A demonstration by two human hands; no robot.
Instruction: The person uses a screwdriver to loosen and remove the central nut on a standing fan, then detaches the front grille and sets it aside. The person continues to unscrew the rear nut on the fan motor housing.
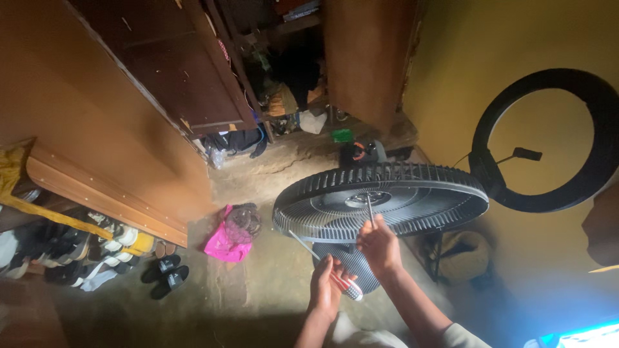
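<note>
A dark round fan grille (380, 200) on a stand fan faces up in the middle of the view. My left hand (327, 287) is closed around a screwdriver (325, 265) with a red and white handle, its metal shaft pointing up left toward the grille's lower rim. My right hand (380, 243) is raised at the grille's front and pinches a thin metal rod (370, 211) that reaches to the grille's hub. A second, smaller grille piece (351, 261) shows below, partly hidden behind both hands.
A black ring light (583, 183) stands at the right against a yellow wall. An open wooden wardrobe (193, 77) full of clothes is at the top. A pink bag (225, 241), black sandals (164, 274) and a shoe rack (77, 251) lie at left on the floor.
</note>
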